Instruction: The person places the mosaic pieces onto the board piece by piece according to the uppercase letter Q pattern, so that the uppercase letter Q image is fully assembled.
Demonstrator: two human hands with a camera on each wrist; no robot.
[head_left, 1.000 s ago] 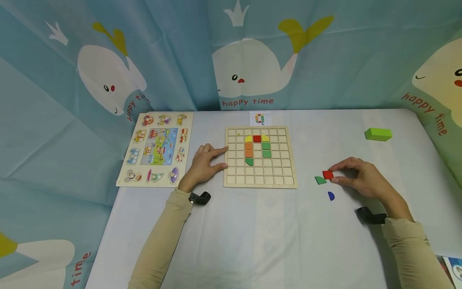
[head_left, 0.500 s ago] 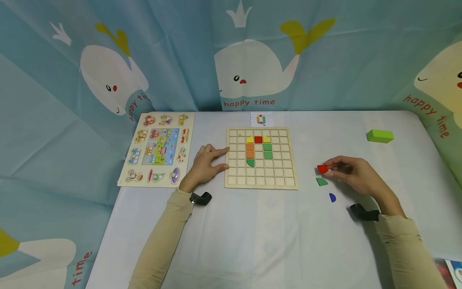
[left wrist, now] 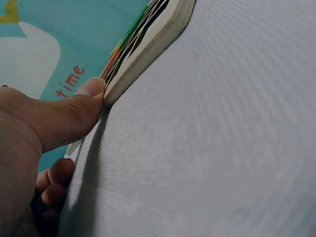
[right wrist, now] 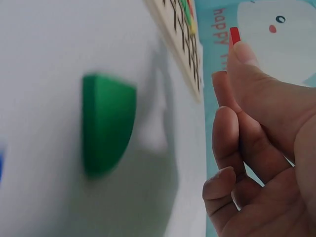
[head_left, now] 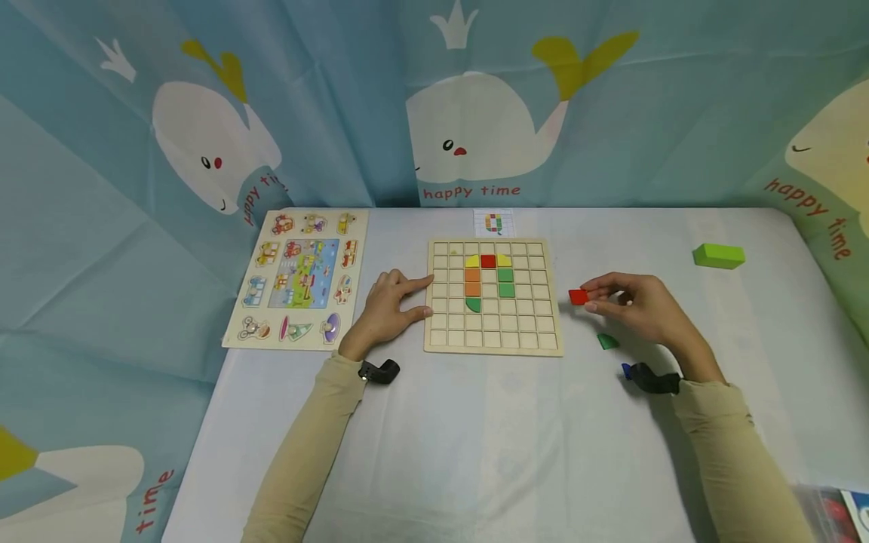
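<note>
My right hand [head_left: 634, 305] pinches a red square tile [head_left: 578, 297] between thumb and fingers, raised just right of the wooden grid board [head_left: 492, 351]. The right wrist view shows only the end of that red tile [right wrist: 235, 34] past the thumb. With thumb and index finger extended, my left hand [head_left: 388, 309] touches the board's left edge; the left wrist view has the thumb [left wrist: 74, 113] against the board's side. Yellow, red, orange and green tiles sit in the board's cells. A green quarter-round tile [head_left: 607, 342] lies on the cloth below my right hand.
A blue tile [head_left: 626, 370] is partly hidden by the right wrist's camera. Behind the board lies a small pattern card [head_left: 493, 223]. To the left is a vehicle puzzle board [head_left: 231, 332]; a light green block [head_left: 718, 256] stands at the back right.
The right hand has lifted the red square tile off the cloth and carried it left and away from me, towards the board. The left hand stays at the board's edge.
</note>
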